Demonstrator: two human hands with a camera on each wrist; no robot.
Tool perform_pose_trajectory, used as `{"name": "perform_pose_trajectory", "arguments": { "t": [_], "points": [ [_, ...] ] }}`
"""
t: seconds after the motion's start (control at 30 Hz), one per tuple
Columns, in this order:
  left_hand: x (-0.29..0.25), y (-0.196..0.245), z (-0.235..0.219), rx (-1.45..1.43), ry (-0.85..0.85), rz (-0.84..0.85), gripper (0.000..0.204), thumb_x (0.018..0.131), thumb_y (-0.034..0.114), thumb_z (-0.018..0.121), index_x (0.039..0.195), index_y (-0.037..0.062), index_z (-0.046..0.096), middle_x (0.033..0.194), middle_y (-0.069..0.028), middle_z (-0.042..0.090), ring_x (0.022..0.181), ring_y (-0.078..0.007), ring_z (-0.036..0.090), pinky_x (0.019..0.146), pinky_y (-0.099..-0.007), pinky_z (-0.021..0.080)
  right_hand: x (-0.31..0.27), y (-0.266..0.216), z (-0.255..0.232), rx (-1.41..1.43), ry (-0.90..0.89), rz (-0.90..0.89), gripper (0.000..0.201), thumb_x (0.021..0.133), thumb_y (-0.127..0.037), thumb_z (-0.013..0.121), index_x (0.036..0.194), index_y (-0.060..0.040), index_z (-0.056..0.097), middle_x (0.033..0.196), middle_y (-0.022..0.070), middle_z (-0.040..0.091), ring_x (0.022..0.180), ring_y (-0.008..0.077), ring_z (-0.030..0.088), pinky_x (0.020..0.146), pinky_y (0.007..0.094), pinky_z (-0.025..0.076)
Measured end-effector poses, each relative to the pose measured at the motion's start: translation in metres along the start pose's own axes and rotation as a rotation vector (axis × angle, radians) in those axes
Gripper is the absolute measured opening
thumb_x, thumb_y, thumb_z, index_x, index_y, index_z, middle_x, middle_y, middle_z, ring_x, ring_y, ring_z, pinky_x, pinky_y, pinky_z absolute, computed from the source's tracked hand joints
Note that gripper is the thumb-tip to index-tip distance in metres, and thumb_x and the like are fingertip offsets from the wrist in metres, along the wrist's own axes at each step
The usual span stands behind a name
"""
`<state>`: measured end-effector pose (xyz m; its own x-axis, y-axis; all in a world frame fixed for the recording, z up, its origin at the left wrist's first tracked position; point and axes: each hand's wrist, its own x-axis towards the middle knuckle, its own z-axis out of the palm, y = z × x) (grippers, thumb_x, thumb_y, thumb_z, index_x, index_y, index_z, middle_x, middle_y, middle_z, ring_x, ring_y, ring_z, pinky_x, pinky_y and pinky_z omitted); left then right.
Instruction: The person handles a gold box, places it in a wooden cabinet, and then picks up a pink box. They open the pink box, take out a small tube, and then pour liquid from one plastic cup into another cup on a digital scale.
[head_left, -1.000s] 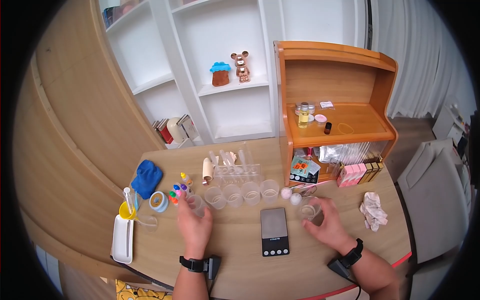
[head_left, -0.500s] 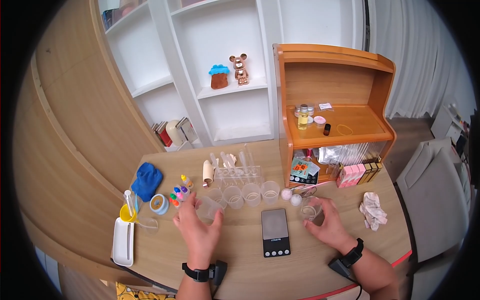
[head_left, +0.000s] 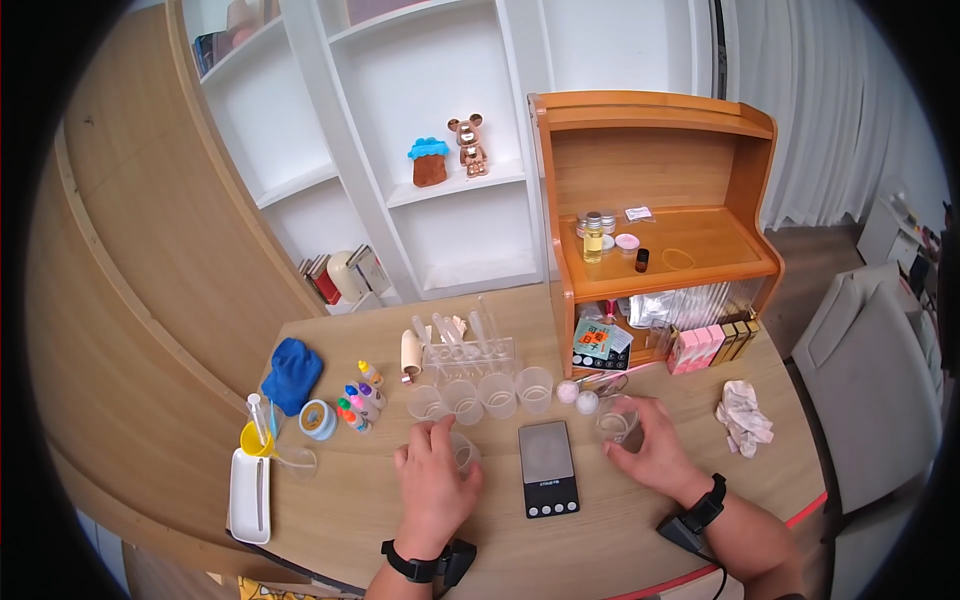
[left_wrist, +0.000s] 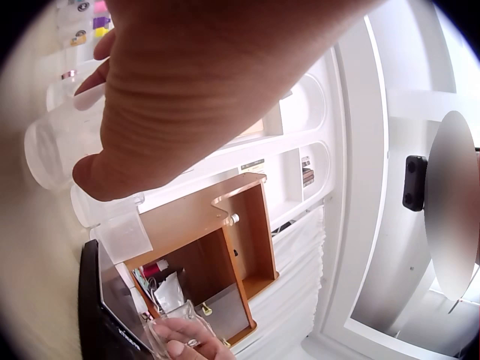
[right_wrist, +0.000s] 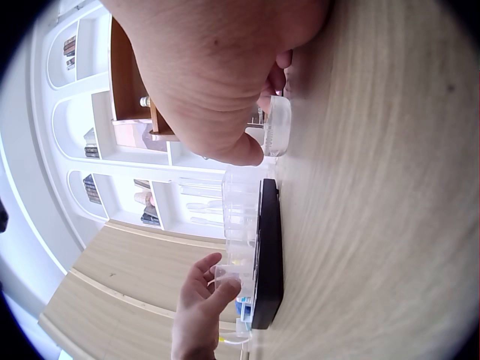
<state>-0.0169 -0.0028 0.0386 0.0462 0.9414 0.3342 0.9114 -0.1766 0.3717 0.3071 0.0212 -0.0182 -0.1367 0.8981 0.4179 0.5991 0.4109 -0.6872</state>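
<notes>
My left hand (head_left: 430,490) grips a clear plastic cup (head_left: 464,455), thumb and fingers around its sides, just left of the black digital scale (head_left: 548,466). In the left wrist view that cup (left_wrist: 49,154) stands upright, low over the tabletop. On the scale's other side, my right hand (head_left: 662,452) holds another clear cup (head_left: 612,422) between thumb and fingers; its base (right_wrist: 279,127) is right at the table in the right wrist view. Several more clear cups (head_left: 498,397) line up in a row behind the scale.
Behind the cups is a test tube rack (head_left: 470,356). Several dropper bottles (head_left: 362,400), a tape roll (head_left: 318,420), a blue cloth (head_left: 292,376) and a white tray (head_left: 242,500) lie left. At right are a wooden shelf unit (head_left: 655,270) and crumpled tissue (head_left: 742,418).
My left hand has carried its cup rightward and closer to me, from beside the dropper bottles to near the scale. My right hand has stayed in place with its cup.
</notes>
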Motion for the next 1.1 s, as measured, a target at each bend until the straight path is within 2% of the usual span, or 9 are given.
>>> {"name": "perform_pose_trajectory", "arguments": {
  "t": [0.27,0.33,0.43,0.57,0.73,1.1],
  "points": [
    [0.003,-0.006,0.004,0.097,0.103,0.004,0.084,0.076,0.018,0.09,0.15,0.0045,0.053,0.137,-0.0192,0.057,0.129,-0.0366,0.055,0.107,-0.05,0.038,0.0,0.001,0.0,-0.007,-0.005,-0.013,0.063,0.082,-0.017,0.086,0.136,-0.0027,0.058,0.129,0.02,0.064,0.125,0.0411,0.059,0.109,0.0501,0.047],
    [0.004,-0.005,0.0,0.083,0.113,-0.066,0.091,0.072,0.021,0.095,0.151,0.0044,0.052,0.139,-0.0198,0.055,0.132,-0.0373,0.052,0.109,-0.0508,0.037,0.0,0.001,0.001,-0.007,-0.005,-0.011,0.063,0.082,-0.017,0.086,0.136,-0.0026,0.058,0.129,0.02,0.064,0.125,0.041,0.059,0.109,0.05,0.047],
    [0.006,-0.009,0.0,0.135,0.168,-0.074,0.098,0.066,0.021,0.099,0.151,0.005,0.052,0.141,-0.0181,0.054,0.134,-0.0373,0.05,0.113,-0.05,0.037,0.0,0.0,0.0,-0.008,-0.002,-0.012,0.062,0.082,-0.017,0.086,0.136,-0.0026,0.058,0.129,0.0198,0.064,0.125,0.0408,0.059,0.109,0.0499,0.047],
    [0.008,-0.017,0.0,0.132,0.193,-0.069,0.097,0.067,0.021,0.1,0.15,0.0046,0.053,0.141,-0.018,0.054,0.132,-0.0378,0.05,0.114,-0.0499,0.037,0.0,0.002,0.003,0.01,0.012,-0.02,0.061,0.082,-0.016,0.086,0.135,-0.0031,0.059,0.128,0.0191,0.064,0.125,0.0401,0.059,0.109,0.0494,0.047],
    [0.011,-0.022,0.006,0.116,0.216,-0.011,0.087,0.068,0.019,0.099,0.144,0.0046,0.058,0.135,-0.0156,0.059,0.129,-0.0374,0.052,0.112,-0.0497,0.04,0.001,-0.001,0.001,0.018,-0.004,0.002,0.059,0.082,-0.015,0.086,0.134,-0.0036,0.059,0.128,0.0183,0.065,0.125,0.0397,0.059,0.109,0.0492,0.047],
    [0.014,-0.026,0.013,0.109,0.232,0.014,0.082,0.072,0.025,0.097,0.142,0.005,0.06,0.136,-0.0142,0.06,0.131,-0.0365,0.052,0.113,-0.0502,0.038,0.001,-0.001,-0.001,-0.002,-0.005,-0.001,0.059,0.082,-0.017,0.086,0.133,-0.0035,0.059,0.127,0.0181,0.065,0.125,0.0401,0.059,0.109,0.0493,0.047]
  ]
}}
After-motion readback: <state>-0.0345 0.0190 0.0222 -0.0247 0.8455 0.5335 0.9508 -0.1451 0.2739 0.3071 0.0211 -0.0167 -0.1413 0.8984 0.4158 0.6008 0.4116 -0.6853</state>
